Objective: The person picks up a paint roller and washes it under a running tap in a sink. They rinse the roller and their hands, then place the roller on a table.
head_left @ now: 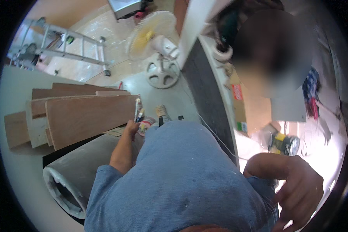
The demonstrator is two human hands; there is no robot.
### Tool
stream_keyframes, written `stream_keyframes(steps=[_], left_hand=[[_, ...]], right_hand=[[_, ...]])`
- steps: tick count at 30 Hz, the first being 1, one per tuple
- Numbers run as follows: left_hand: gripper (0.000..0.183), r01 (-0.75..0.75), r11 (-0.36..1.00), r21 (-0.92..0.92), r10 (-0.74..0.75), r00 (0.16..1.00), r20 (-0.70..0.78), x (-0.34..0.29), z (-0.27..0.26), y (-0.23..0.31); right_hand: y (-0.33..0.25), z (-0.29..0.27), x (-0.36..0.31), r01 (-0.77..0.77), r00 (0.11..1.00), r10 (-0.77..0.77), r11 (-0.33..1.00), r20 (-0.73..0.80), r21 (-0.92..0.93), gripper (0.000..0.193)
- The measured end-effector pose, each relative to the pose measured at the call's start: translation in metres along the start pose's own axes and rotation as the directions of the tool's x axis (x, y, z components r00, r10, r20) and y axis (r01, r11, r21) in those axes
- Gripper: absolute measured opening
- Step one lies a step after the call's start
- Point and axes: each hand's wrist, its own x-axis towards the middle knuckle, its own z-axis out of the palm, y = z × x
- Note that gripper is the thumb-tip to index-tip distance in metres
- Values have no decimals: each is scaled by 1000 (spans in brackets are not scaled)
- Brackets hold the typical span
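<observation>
My left hand (132, 127) hangs by my left side with its fingers closed round a slim, pale stick-like tool (137, 108) that points away from me. Beside it shows a small blue and yellowish piece (141, 115); whether that belongs to the tool I cannot tell. A red and white patterned thing (146, 124) lies just right of this hand, partly covered by my body. My right hand (299, 189) is raised close to the camera at the lower right, bent at the wrist with curled fingers. What its fingers hold, if anything, is hidden.
Wooden boards (92, 118) lean at the left above a large grey roll (75, 166). Ahead stand a pedestal fan (162, 73) and an aluminium ladder (81, 46). A dark panel (208, 89) and a trailing cable (216, 137) run along my right. Another person (270, 50), blurred, is beyond a cardboard box (255, 112).
</observation>
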Motion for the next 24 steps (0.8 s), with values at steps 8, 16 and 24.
stream_keyframes(steps=[8, 16, 24], left_hand=[[27, -84, 974, -209, 90, 996, 20, 45, -64, 10], [17, -132, 503, -854, 189, 981, -40, 52, -133, 53], [16, -233, 218, -948, 280, 945, -168, 33, -197, 83]], right_hand=[[85, -43, 40, -221, 975, 220, 975, -30, -26, 21], [184, -78, 101, -175, 984, 175, 982, 17, 64, 30], [286, -108, 116, -507, 853, 500, 862, -148, -11, 17]])
